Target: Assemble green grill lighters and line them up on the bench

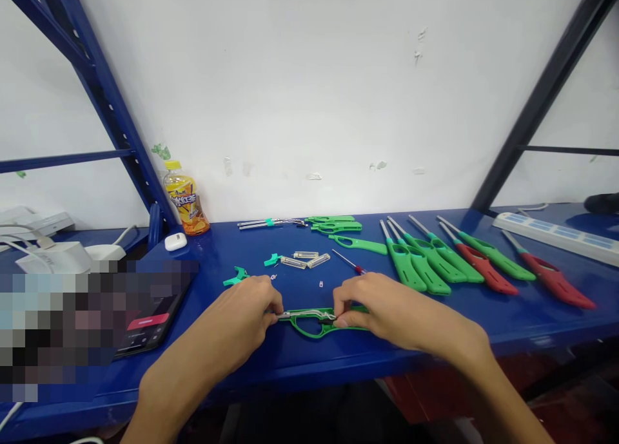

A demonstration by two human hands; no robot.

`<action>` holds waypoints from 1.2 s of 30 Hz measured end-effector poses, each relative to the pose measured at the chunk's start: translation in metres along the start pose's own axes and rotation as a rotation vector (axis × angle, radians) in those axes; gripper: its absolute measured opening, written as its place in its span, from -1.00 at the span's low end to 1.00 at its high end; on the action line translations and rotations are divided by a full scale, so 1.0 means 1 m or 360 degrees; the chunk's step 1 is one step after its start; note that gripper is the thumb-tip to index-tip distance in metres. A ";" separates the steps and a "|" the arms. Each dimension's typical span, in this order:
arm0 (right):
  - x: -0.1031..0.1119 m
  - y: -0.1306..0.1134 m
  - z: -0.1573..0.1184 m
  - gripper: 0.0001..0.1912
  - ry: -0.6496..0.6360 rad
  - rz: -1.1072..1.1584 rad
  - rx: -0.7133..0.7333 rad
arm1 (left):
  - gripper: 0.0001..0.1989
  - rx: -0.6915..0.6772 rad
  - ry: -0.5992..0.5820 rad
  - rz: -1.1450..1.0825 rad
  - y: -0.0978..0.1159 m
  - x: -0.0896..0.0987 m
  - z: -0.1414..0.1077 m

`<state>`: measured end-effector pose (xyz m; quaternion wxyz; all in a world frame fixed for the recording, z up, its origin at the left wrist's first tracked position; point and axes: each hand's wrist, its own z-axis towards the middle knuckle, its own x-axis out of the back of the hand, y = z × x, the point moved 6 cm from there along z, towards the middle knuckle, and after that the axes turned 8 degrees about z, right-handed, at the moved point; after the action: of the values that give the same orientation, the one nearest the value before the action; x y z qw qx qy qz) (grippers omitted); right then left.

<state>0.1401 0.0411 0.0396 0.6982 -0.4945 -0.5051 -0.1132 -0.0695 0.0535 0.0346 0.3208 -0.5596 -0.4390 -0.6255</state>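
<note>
A green lighter shell [309, 332] lies near the table's front edge, its hollow side up. Along its top runs a metal rod with wires [305, 314]. My left hand [254, 305] pinches the rod's left end. The fingers of my right hand [360, 305] are pressed together at the wires' right end, over the shell's handle. Beyond them are a small white part [320, 283], clear fuel tanks [293, 262], teal triggers [236, 276] and a screwdriver [345, 260] with a red handle.
Several green and red lighters [438, 260] lie at the right, by a power strip [556, 234]. More green shells [358, 243] and metal rods [271, 223] are at the back. A bottle [186, 202], white case [175, 241] and phone [155, 321] stand or lie at the left.
</note>
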 end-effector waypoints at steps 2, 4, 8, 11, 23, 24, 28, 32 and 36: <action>0.000 0.000 0.000 -0.88 -0.0005 0.0002 0.0000 | -0.79 0.0010 -0.0020 -0.0011 0.000 -0.001 0.000; 0.000 -0.001 0.000 -0.87 -0.0009 0.0005 -0.0002 | -0.80 0.0016 -0.0048 -0.0027 -0.001 -0.001 -0.001; 0.000 -0.001 -0.001 -0.86 -0.0016 0.0006 -0.0008 | -0.83 0.0036 -0.0096 -0.0032 0.001 0.001 -0.004; 0.001 0.000 -0.001 -0.87 -0.0005 0.0005 -0.0010 | -0.79 0.0032 -0.0131 -0.0047 0.004 0.004 -0.007; 0.001 -0.003 -0.002 -0.84 -0.0009 -0.0069 0.0070 | -0.81 0.0019 -0.0091 -0.0130 -0.004 0.001 -0.005; 0.001 -0.003 -0.003 -0.83 -0.0005 -0.0076 0.0077 | -0.79 0.0018 -0.0075 -0.0140 -0.003 0.002 -0.005; 0.000 -0.002 -0.003 -0.84 0.0007 -0.0074 0.0066 | -0.78 -0.0017 -0.0050 -0.0162 0.003 0.004 -0.003; 0.000 -0.003 -0.002 -0.84 0.0003 -0.0073 0.0066 | -0.79 0.0015 -0.0060 -0.0150 0.003 0.000 0.002; 0.001 -0.002 -0.002 -0.85 0.0012 -0.0063 0.0022 | -0.78 0.0041 -0.0027 -0.0074 0.004 -0.002 0.006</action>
<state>0.1409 0.0387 0.0418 0.7011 -0.4790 -0.5130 -0.1254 -0.0633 0.0575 0.0329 0.3096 -0.5503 -0.4626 -0.6224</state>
